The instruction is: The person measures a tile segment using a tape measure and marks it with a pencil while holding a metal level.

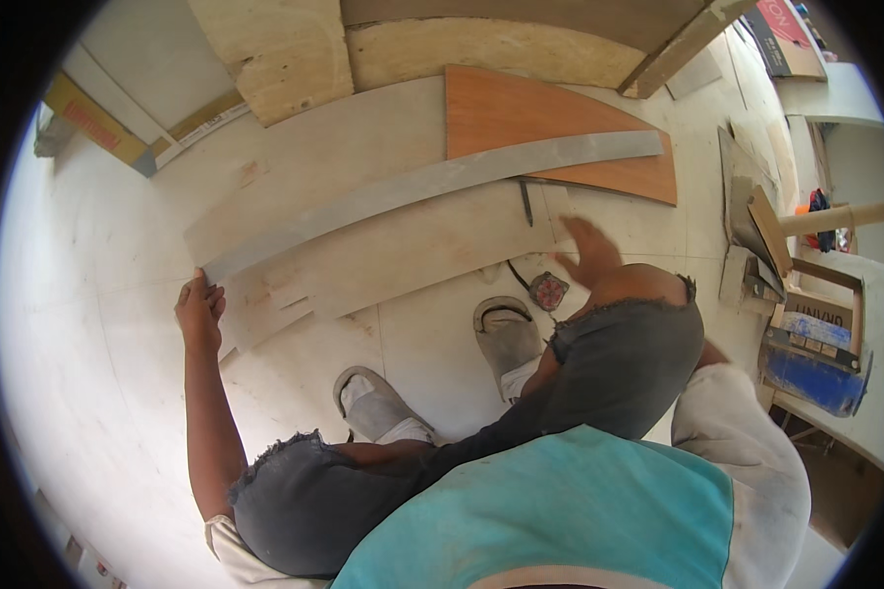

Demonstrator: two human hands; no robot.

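Observation:
A long flat grey strip (pixel 432 185) lies slantwise across thin pale sheets (pixel 403 245) on the floor, its far right end over an orange-brown board (pixel 560 118). My left hand (pixel 200 312) has its fingers curled and pinches the strip's left end. To the right, my right hand (pixel 591 250), slightly blurred, is held over the floor beside my knee with fingers apart and nothing in them. Close to it is a round tape measure (pixel 548 292) with a red patterned face. A dark pen-like marker (pixel 526 202) lies on the sheet below the orange-brown board.
Plywood boards (pixel 285 59) stand at the back, next to a framed panel (pixel 108 128) at the left. My slippered feet (pixel 378 402) rest on the pale tiled floor (pixel 98 344). At the right are cardboard pieces (pixel 751 236), a blue container (pixel 815 381) and a carton (pixel 791 39).

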